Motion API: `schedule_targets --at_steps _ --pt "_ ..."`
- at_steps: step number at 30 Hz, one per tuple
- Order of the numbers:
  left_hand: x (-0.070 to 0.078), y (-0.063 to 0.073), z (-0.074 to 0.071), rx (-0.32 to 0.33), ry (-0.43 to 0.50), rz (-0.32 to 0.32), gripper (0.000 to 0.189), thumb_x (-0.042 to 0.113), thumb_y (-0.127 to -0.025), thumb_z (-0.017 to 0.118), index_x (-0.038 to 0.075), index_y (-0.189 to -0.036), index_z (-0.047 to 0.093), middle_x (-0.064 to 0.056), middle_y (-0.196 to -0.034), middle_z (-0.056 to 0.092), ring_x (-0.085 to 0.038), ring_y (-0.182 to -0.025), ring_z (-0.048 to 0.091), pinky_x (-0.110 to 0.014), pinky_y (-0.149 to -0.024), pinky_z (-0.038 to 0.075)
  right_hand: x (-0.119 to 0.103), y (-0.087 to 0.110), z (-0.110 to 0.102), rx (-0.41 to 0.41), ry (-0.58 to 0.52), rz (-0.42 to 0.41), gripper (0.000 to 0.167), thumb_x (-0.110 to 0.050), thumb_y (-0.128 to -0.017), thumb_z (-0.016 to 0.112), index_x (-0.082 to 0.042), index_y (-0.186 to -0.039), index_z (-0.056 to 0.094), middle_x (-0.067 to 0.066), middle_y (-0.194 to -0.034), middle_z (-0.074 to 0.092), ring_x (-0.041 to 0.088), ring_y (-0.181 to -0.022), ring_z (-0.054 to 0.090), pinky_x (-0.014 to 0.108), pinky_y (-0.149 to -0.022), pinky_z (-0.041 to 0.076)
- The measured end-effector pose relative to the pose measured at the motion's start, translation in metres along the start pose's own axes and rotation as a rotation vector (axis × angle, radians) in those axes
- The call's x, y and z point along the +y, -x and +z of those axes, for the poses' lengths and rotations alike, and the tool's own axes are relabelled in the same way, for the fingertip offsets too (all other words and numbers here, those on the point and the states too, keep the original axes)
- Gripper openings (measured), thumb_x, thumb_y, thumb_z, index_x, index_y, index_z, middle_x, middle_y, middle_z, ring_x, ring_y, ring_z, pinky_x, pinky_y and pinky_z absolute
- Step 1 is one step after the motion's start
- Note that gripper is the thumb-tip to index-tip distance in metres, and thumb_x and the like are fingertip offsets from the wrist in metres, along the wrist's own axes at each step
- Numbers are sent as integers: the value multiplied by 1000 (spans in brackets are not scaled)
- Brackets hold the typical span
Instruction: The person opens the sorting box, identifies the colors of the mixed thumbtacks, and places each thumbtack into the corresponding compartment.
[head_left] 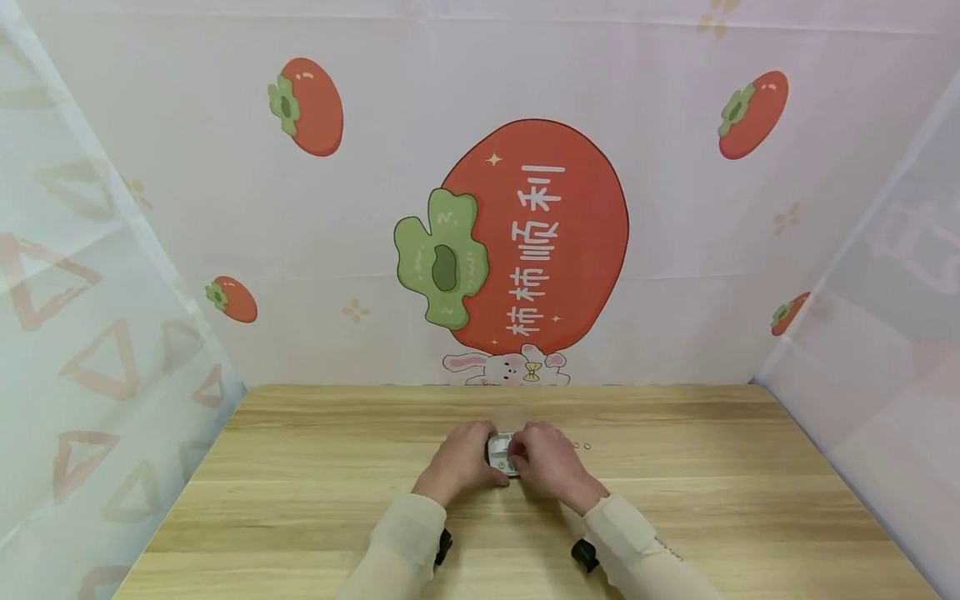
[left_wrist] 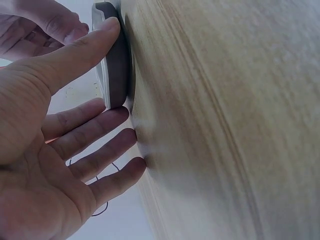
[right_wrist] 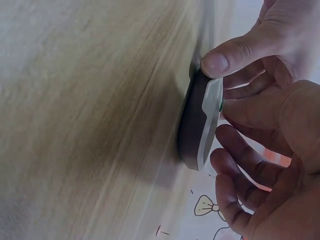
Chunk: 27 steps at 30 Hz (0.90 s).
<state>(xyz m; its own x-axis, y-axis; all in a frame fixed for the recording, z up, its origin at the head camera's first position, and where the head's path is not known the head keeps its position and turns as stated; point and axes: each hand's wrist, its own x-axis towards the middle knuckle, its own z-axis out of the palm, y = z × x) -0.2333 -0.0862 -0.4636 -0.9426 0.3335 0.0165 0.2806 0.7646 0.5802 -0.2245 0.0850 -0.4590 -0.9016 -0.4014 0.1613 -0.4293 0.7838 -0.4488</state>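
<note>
A small shallow case point(head_left: 501, 445) with dark sides and a pale, divided inside lies on the wooden table. My left hand point(head_left: 462, 457) holds it at the left, its thumb on the near side and its index and middle fingers at the far end; the other fingers spread apart in the left wrist view. Over the case's right part is my right hand point(head_left: 553, 462), thumb and fingertips brought together at the rim. A tiny green piece point(right_wrist: 221, 104) shows at that thumb's tip, mostly hidden. One small round piece point(head_left: 501, 465) sits inside the case.
Two small ring-like pieces point(head_left: 587, 446) lie on the table point(head_left: 712, 492) just right of my right hand. Behind the case is a faint, see-through flat sheet point(head_left: 510, 411). A printed cloth backdrop point(head_left: 675, 333) rises at the table's back edge.
</note>
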Motion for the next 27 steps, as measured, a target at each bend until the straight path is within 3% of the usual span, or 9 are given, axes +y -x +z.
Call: schedule_targets --at_steps 12,27 --pt "-1 0 -1 -5 -2 13 53 22 -66 98 4 -104 66 -3 -93 65 -16 -80 56 -37 -77 51 -1 -1 3 -6 6 3 7 -5 -85 81 -9 -83 75 -5 -77 55 13 -73 49 33 -68 45" --pt "-4 -1 -5 -58 23 25 50 19 -70 96 3 -108 67 -3 -98 66 -16 -84 56 -38 -82 51 2 -1 7 8 20 -15 8 -5 -85 81 -10 -82 75 -5 -76 57 12 -72 50 33 -67 45"
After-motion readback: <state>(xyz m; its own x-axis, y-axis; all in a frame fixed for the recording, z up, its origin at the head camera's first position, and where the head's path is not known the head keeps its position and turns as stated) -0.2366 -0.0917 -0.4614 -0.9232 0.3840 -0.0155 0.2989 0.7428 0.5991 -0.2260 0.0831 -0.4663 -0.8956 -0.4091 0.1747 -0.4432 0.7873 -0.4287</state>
